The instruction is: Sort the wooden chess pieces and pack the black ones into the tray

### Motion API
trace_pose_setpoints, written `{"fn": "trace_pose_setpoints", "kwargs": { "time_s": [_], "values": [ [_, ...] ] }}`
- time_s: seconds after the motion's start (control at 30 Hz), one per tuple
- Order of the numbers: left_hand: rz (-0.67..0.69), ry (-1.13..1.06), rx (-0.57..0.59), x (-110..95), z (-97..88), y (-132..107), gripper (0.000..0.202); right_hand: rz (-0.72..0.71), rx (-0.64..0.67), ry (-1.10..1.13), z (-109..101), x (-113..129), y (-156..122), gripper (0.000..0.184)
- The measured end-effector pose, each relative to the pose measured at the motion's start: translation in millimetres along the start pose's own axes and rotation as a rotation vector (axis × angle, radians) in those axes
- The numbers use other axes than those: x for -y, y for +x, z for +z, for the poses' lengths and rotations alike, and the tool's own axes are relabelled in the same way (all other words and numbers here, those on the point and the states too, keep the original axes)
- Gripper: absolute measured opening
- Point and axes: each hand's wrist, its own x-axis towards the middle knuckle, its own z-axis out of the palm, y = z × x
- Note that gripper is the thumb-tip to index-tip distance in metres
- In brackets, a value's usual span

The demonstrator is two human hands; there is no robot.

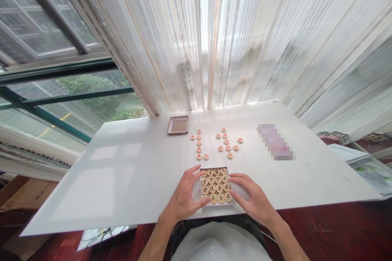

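A shallow white box (218, 205) sits near the table's front edge, packed with rows of round wooden Chinese chess pieces (218, 180) marked in black. My left hand (185, 195) holds its left side, fingers at the far corner and thumb over the near-left piece. Along the right side, my right hand (252, 195) grips the box with fingertips and thumb against its edge. Beyond the box, red-marked Chinese chess pieces (199, 143) lie loose in a rough column, with one or two beside it. More red-marked pieces (228, 148) are scattered to the right.
At the back of the white table (137, 171) stands a brown-rimmed box lid or tray (178, 125). A pixelated pinkish object (275, 142) lies to the right. Sheer curtains (226, 40) hang behind the table, and a cardboard box (27, 195) is at the left.
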Motion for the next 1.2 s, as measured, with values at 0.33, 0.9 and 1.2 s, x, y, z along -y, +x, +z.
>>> {"fn": "trace_pose_setpoints", "kwargs": {
  "time_s": [0.33,0.9,1.2],
  "values": [
    [-0.023,0.054,0.014,5.2,7.1,-13.4,0.088,0.044,0.167,-0.05,-3.2,4.7,-9.7,0.058],
    [-0.002,0.034,-0.012,7.2,4.2,6.0,0.082,0.056,0.145,-0.037,-4.4,-1.3,5.5,0.046],
    [0.001,0.043,-0.003,8.7,4.6,4.6,0.086,0.043,0.137,-0.04,-4.5,-1.5,5.5,0.047]
  ]
}}
